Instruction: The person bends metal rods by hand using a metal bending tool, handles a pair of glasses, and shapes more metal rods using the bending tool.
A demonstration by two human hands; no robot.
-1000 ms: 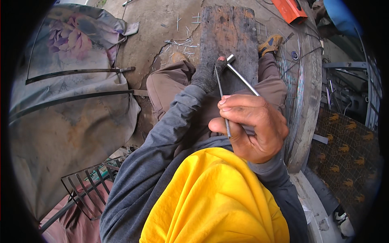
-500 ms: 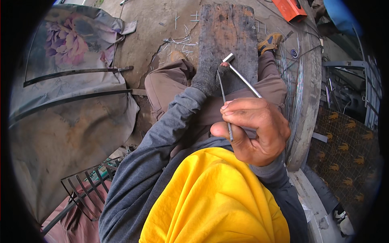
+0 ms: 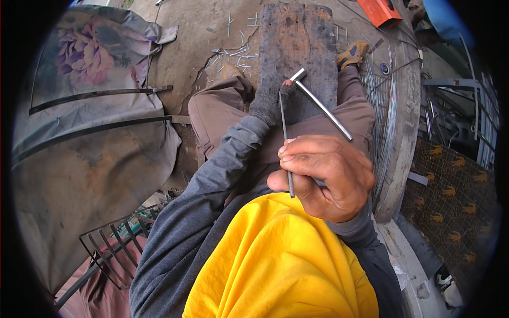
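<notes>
The right hand [image 3: 328, 172] has just drawn a little toward the body and to the left, bringing the thin dark rod [image 3: 284, 124] with it, so its near end now sits by the yellow shirt [image 3: 281, 254]. A gap now shows between that hand and the T-shaped metal bar [image 3: 324, 110], whose lower end was partly hidden behind the knuckles; for the work in hand, this seems to leave the rod freer of the bar. The right hand is clamped on the rod, pinching it between thumb and fingers near its lower end. The rod slants up from there, and its far end lies in front of the left hand [image 3: 269, 103], which wears a dark glove with a fingertip bare; whether they touch, I cannot tell. The left hand is bunched beside the head of the bar, but I cannot tell whether its fingers are closed on anything. Beneath is a worn wooden bench [image 3: 297, 45], dark and scorched-looking, with the person's legs on either side of it. Short metal pieces [image 3: 233, 54] lie scattered on the concrete floor [image 3: 193, 34] to the left, long thin wires [image 3: 391, 100] run along the right, an orange case [image 3: 380, 12] stands beyond, and a flowered cloth [image 3: 85, 53] hangs at the left.
</notes>
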